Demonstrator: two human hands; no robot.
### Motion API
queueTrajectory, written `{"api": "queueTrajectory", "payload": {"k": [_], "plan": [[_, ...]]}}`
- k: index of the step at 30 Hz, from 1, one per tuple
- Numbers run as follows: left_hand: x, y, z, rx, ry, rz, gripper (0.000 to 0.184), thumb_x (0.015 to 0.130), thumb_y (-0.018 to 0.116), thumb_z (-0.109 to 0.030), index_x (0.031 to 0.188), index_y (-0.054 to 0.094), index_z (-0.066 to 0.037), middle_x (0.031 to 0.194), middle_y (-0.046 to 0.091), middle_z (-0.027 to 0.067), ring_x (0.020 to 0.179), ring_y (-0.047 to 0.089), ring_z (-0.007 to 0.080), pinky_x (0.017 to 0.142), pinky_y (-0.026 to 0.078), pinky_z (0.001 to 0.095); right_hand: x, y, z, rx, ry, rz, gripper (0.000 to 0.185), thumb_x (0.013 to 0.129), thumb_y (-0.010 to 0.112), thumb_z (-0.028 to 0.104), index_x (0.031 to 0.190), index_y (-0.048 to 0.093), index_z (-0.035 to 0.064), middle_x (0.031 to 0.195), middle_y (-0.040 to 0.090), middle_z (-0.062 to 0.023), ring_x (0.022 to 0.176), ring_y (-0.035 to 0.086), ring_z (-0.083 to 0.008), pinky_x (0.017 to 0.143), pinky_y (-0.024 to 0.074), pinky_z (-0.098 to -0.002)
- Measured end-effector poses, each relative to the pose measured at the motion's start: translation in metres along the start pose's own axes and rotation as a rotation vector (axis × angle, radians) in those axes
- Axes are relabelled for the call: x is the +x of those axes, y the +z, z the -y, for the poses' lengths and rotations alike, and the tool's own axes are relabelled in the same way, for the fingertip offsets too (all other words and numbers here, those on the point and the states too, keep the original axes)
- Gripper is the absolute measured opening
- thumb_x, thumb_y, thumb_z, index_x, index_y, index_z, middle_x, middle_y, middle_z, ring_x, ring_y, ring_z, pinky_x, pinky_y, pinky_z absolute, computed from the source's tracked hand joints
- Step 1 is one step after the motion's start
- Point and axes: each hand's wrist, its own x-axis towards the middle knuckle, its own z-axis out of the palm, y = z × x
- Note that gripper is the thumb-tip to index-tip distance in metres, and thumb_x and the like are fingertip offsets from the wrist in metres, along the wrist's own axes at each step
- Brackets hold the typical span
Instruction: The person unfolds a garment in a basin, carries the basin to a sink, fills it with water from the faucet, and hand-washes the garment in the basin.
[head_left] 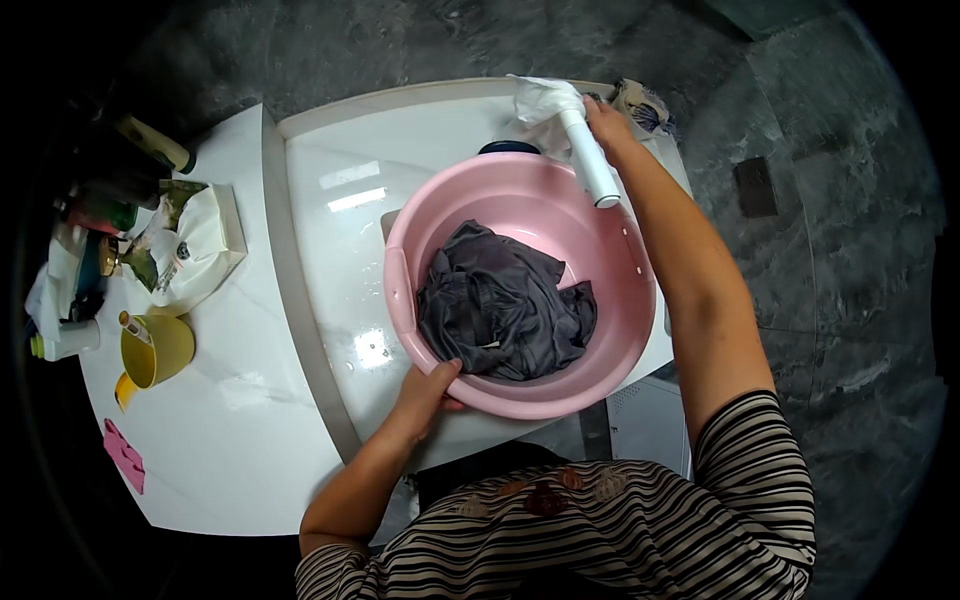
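A pink basin sits in the white sink area, with dark grey cloth bunched inside it. My left hand grips the basin's near-left rim, thumb on top and fingers below. Above the far right of the basin a white faucet points down toward its inside; translucent plastic is wrapped about its top. At the faucet's upper end is my right hand, its fingers curled and partly hidden behind it. No water stream can be made out.
On the white counter at left are a yellow cup, a white bag, several bottles and a pink cloth. A raised edge runs between counter and sink area. Behind the basin is a dark blue round object.
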Motion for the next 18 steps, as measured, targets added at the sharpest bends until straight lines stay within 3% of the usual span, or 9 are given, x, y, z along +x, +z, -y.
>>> {"api": "queueTrajectory", "payload": {"k": [2,3,5,10,12,13,16,17,18], "plan": [[-0.002,0.002,-0.002,0.018,0.028,-0.025,0.039,0.084,0.056,-0.031,0.101,0.054,0.003,0.084,0.061,0.0093,0.067,0.059,0.0145,0.053,0.049,0.0233,0.018,0.015,-0.007,-0.037,-0.020,-0.018,0.049,0.088,0.048,0.041,0.112,0.058,-0.0005,0.091,0.064,-0.0145,0.083,0.059,-0.0223,0.078,0.0464,-0.0327],[-0.002,0.000,-0.002,0.012,0.016,-0.031,0.039,0.084,0.056,-0.031,0.101,0.054,0.003,0.084,0.061,0.0093,0.067,0.059,0.0145,0.053,0.049,0.0233,0.010,0.018,-0.004,0.351,0.059,0.007,0.044,0.089,0.051,0.037,0.109,0.058,-0.0016,0.086,0.062,-0.0118,0.074,0.057,-0.0200,0.070,0.0476,-0.0315],[-0.001,0.000,0.000,0.018,0.015,-0.035,0.037,0.083,0.057,-0.031,0.098,0.055,0.003,0.082,0.060,0.0084,0.065,0.057,0.0130,0.052,0.046,0.0227,0.022,0.019,-0.013,0.479,0.360,0.252,0.042,0.089,0.054,0.036,0.110,0.057,-0.0003,0.087,0.062,-0.0109,0.068,0.058,-0.0205,0.065,0.0480,-0.0322],[-0.002,0.003,-0.002,-0.005,0.026,-0.055,0.034,0.083,0.058,-0.031,0.092,0.057,0.002,0.077,0.060,0.0073,0.063,0.056,0.0120,0.053,0.045,0.0224,0.012,0.030,-0.029,0.617,0.207,0.120,0.034,0.089,0.054,0.034,0.098,0.062,0.0027,0.084,0.062,-0.0106,0.064,0.058,-0.0195,0.055,0.0478,-0.0363],[-0.003,0.002,-0.005,-0.007,0.023,-0.064,0.034,0.082,0.058,-0.031,0.091,0.058,0.002,0.076,0.060,0.0071,0.062,0.055,0.0119,0.053,0.045,0.0222,-0.011,0.040,-0.037,0.507,0.065,-0.213,0.029,0.089,0.053,0.030,0.092,0.064,0.0032,0.085,0.062,-0.0090,0.065,0.058,-0.0183,0.055,0.0481,-0.0349],[-0.002,0.001,-0.005,-0.005,0.023,-0.054,0.035,0.082,0.058,-0.032,0.091,0.058,0.002,0.077,0.060,0.0073,0.062,0.055,0.0121,0.053,0.045,0.0223,-0.034,0.039,-0.044,0.636,-0.028,-0.036,0.026,0.090,0.052,0.027,0.093,0.063,0.0034,0.082,0.061,-0.0080,0.065,0.058,-0.0174,0.055,0.0486,-0.0323],[0.000,0.000,-0.002,-0.021,0.021,-0.045,0.035,0.081,0.059,-0.032,0.090,0.057,0.002,0.076,0.060,0.0075,0.061,0.056,0.0124,0.052,0.045,0.0226,-0.100,0.064,-0.047,1.010,0.290,0.116,0.021,0.092,0.052,0.025,0.094,0.059,0.0048,0.069,0.056,-0.0044,0.060,0.057,-0.0152,0.051,0.0482,-0.0258],[0.003,-0.001,0.001,-0.034,0.027,-0.053,0.035,0.080,0.059,-0.032,0.090,0.057,0.002,0.076,0.060,0.0075,0.061,0.055,0.0126,0.052,0.045,0.0227,-0.126,0.064,-0.035,1.083,0.223,0.254,0.025,0.091,0.056,0.031,0.091,0.055,0.0058,0.065,0.052,-0.0028,0.055,0.053,-0.0139,0.048,0.0463,-0.0237],[0.005,0.000,0.003,-0.055,0.048,-0.067,0.034,0.080,0.060,-0.032,0.090,0.057,0.001,0.075,0.059,0.0071,0.060,0.055,0.0127,0.051,0.045,0.0233,-0.128,0.069,-0.035,1.214,0.529,0.370,0.032,0.087,0.059,0.039,0.084,0.052,0.0075,0.066,0.052,-0.0019,0.050,0.048,-0.0129,0.046,0.0446,-0.0232]]}}
